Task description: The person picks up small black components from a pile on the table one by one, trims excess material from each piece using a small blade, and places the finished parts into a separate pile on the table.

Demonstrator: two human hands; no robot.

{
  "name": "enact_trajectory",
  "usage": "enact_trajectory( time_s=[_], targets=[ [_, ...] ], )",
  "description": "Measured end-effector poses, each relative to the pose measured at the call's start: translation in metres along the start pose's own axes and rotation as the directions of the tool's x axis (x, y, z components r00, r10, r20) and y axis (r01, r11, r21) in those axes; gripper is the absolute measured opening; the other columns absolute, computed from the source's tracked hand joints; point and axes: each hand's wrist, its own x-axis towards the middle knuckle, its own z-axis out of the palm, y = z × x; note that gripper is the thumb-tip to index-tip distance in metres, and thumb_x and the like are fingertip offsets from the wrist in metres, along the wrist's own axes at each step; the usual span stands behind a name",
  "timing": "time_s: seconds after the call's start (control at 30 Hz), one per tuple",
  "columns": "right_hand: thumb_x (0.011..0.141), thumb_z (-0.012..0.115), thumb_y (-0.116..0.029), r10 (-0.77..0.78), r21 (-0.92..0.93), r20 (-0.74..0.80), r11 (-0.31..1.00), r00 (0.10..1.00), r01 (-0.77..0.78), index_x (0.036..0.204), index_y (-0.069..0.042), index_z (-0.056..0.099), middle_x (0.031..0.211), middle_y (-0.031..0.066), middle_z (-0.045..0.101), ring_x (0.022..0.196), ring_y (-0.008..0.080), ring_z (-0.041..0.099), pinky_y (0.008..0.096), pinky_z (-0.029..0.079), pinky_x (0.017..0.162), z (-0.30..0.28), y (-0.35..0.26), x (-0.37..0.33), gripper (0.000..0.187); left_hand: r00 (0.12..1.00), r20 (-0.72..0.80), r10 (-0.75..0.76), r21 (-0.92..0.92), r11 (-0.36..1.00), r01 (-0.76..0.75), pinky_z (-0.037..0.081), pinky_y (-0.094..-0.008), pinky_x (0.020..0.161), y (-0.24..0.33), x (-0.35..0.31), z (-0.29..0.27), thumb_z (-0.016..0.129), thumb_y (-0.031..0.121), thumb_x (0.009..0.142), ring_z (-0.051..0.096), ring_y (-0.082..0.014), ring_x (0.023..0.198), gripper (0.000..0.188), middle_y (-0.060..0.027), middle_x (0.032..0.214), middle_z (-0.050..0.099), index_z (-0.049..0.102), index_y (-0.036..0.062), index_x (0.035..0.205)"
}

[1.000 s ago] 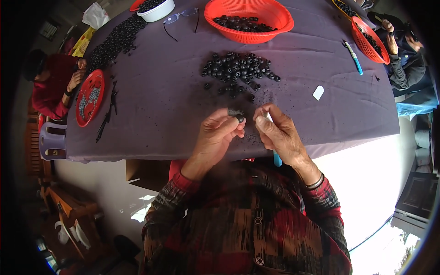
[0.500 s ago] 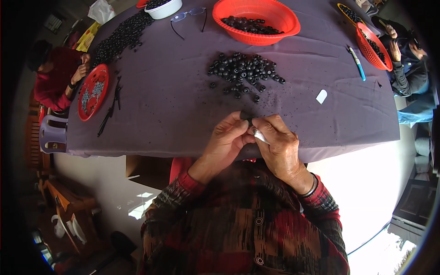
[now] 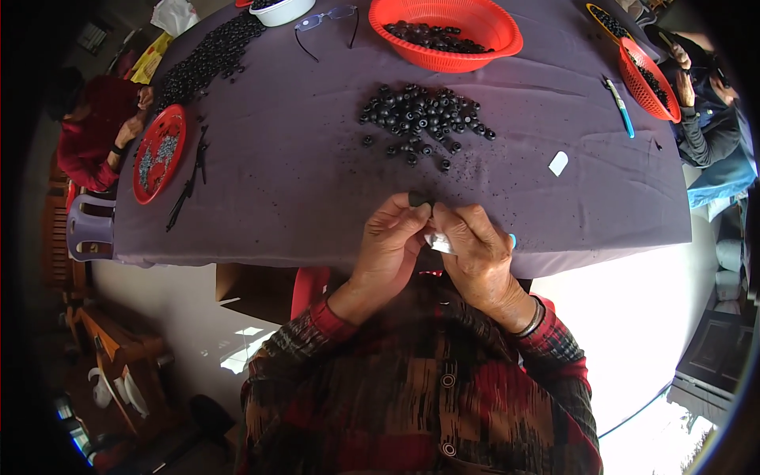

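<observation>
At the table's near edge my left hand (image 3: 388,241) pinches a small black rubber-like part (image 3: 419,199) between thumb and fingers. My right hand (image 3: 480,253) is closed against it, gripping a slim tool with a white-wrapped section (image 3: 440,242); a light blue end (image 3: 513,240) pokes out beside the knuckles. Fingers hide the tool's tip, so its exact kind is unclear. Just beyond both hands lies a loose pile of small round black parts (image 3: 419,119), several with holes, amid dark crumbs.
Behind the pile stands a red plastic basket (image 3: 451,62) holding more black parts. Eyeglasses (image 3: 324,20), a blue-and-white pen (image 3: 620,108) and a white tag (image 3: 558,164) lie on the purple cloth (image 3: 277,158). A red tray (image 3: 180,127) sits at left. Co-workers (image 3: 91,134) occupy both sides.
My right hand has turned slightly, bringing the blue end into sight and showing more of the white section. The black part stays in my left fingers. The co-worker at left has shifted their hands.
</observation>
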Motion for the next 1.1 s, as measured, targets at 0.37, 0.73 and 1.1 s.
enact_trajectory(
  time_s=[0.37,0.73,1.1],
  targets=[
    [0.092,0.059,-0.019,0.272,0.46,0.242,0.813,0.931,-0.357,0.111,-0.004,0.048,0.071,0.0084,0.048,0.059,0.0157,0.047,0.0297,0.043,0.055,-0.028,0.002,0.013,0.026,0.992,0.015,0.127,0.157,0.979,-0.127,0.05,-0.0274,0.073,0.013,0.002,0.009,0.056,0.005,0.091,0.059,-0.0131,0.089,0.018,-0.0066,0.1,0.064,0.06,0.0049,0.109],
    [0.091,0.054,-0.003,0.188,0.487,0.192,0.834,0.963,-0.259,0.098,-0.001,0.055,0.084,0.0145,0.06,0.07,0.0299,0.061,0.0324,0.049,0.061,-0.014,0.009,0.014,0.007,0.989,0.034,0.141,0.223,0.964,-0.146,0.05,-0.0296,0.075,0.01,0.0,0.006,0.059,0.002,0.088,0.061,-0.0138,0.088,0.019,-0.007,0.097,0.065,0.06,0.0049,0.108],
    [0.09,0.057,-0.006,0.18,0.412,0.19,0.878,0.965,-0.245,0.094,-0.001,0.053,0.08,0.0168,0.059,0.07,0.0358,0.062,0.0382,0.048,0.055,-0.005,0.013,0.009,0.007,0.979,-0.018,0.201,0.238,0.952,-0.191,0.052,-0.0307,0.076,0.004,-0.002,0.009,0.062,-0.002,0.084,0.063,-0.0152,0.084,0.017,-0.0087,0.094,0.067,0.063,0.0025,0.1]
  ],
)
